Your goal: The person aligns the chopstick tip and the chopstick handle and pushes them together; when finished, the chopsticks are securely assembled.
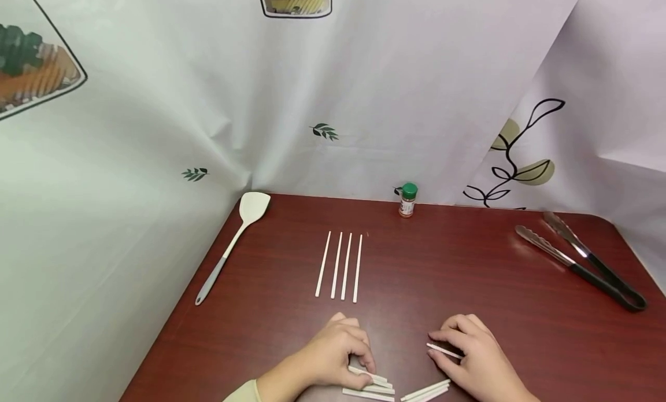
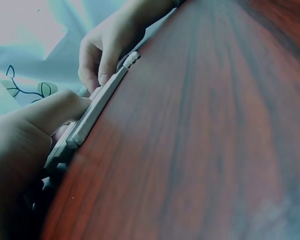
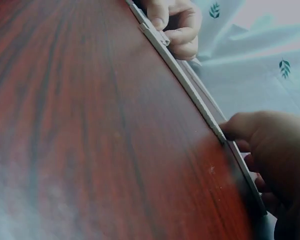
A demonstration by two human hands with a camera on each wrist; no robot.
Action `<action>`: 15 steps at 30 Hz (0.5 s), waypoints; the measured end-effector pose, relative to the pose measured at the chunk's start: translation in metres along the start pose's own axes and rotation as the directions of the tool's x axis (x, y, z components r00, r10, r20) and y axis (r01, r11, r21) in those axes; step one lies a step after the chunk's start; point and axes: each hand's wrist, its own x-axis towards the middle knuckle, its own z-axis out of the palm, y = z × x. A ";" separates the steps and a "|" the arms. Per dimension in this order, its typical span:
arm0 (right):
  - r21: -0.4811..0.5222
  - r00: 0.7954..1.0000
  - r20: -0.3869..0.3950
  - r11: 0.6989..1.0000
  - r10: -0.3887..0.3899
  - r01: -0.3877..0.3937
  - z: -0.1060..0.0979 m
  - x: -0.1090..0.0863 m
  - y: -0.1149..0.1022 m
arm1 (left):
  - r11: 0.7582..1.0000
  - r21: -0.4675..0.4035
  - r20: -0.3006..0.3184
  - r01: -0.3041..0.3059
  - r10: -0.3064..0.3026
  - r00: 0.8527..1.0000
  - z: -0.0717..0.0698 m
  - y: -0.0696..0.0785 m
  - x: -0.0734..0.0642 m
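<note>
In the head view, my left hand (image 1: 340, 350) is at the front of the table, thumb and index finger pinching at a small bunch of thin white sticks (image 1: 382, 389). My right hand (image 1: 473, 353) holds one white stick (image 1: 439, 349) between thumb and fingers, its end poking out to the left. Between the two hands lie a few more loose sticks (image 1: 424, 392), slanting up to the right. Farther back, several white sticks (image 1: 337, 266) lie side by side in a spaced row. In the left wrist view, the left thumb (image 2: 65, 107) presses beside the sticks (image 2: 97, 110).
A white spatula (image 1: 252, 208) with a grey handle lies along the left edge. Near the back wall stands a green-capped spice jar (image 1: 407, 201). Black-handled metal tongs (image 1: 583, 260) lie spread at the right. A patterned white sheet (image 1: 364, 89) hangs behind the dark red table (image 1: 447, 263).
</note>
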 end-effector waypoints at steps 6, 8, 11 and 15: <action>0.046 0.999 0.016 0.998 -0.047 0.046 0.004 0.002 -0.002 | 1.000 -0.012 0.020 0.017 -0.017 1.000 -0.002 0.001 -0.002; 0.088 0.995 0.042 0.993 -0.085 0.081 0.005 0.003 -0.003 | 0.999 -0.026 0.030 0.025 -0.025 0.999 -0.002 0.000 -0.003; 0.139 0.990 0.073 0.984 -0.121 0.110 0.005 0.004 -0.004 | 0.999 -0.033 0.019 0.031 -0.030 0.999 -0.002 0.001 -0.004; 0.175 0.988 0.046 0.975 -0.148 0.138 0.005 0.005 -0.004 | 0.997 -0.070 -0.033 0.029 -0.031 0.999 0.000 0.002 -0.003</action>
